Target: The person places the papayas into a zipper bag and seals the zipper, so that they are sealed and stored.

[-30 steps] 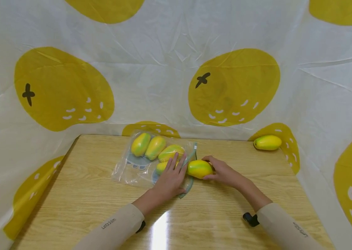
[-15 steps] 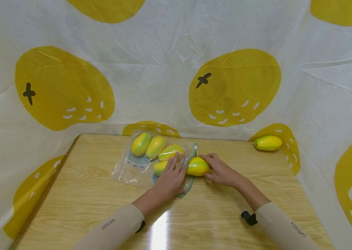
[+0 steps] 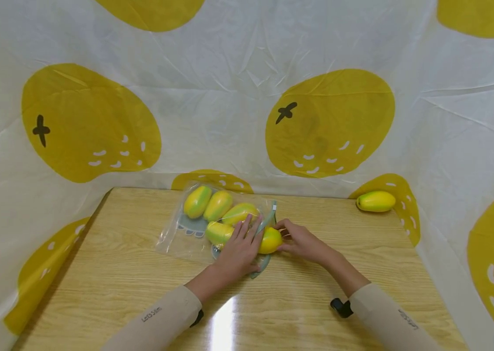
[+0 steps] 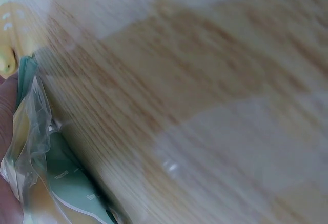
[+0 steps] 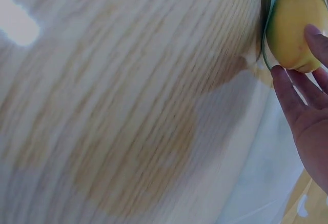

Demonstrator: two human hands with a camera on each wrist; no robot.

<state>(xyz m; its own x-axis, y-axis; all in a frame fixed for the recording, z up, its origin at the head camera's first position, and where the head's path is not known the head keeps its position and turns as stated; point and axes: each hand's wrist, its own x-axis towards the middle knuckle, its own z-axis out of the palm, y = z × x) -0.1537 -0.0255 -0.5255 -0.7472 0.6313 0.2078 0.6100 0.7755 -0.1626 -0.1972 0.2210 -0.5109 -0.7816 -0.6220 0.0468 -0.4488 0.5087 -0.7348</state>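
Note:
My left hand (image 3: 239, 249) lies spread over the mouth of a clear zip bag (image 3: 172, 234), its fingers stretched across the plastic. Several yellow-green papayas (image 3: 218, 205) are inside, one partly covered by this hand. At the bag's opening my right hand (image 3: 304, 243) holds another papaya (image 3: 271, 240) by its outer end. Much of that fruit is within the mouth, beyond the green zip strip (image 3: 268, 219). In the right wrist view the thumb touches the side of the papaya (image 5: 294, 24) and the fingers curve at its end. The left wrist view shows bag plastic (image 4: 36, 126) bunched beside the left hand.
One more papaya (image 3: 376, 201) lies at the back right of the wooden table (image 3: 142, 292). A white cloth with yellow fruit prints (image 3: 212, 122) rises behind the table and along both sides.
My right hand has moved left, sliding the papaya deeper into the bag's mouth. The papaya under my left hand has shifted left and turned. The left hand stays put.

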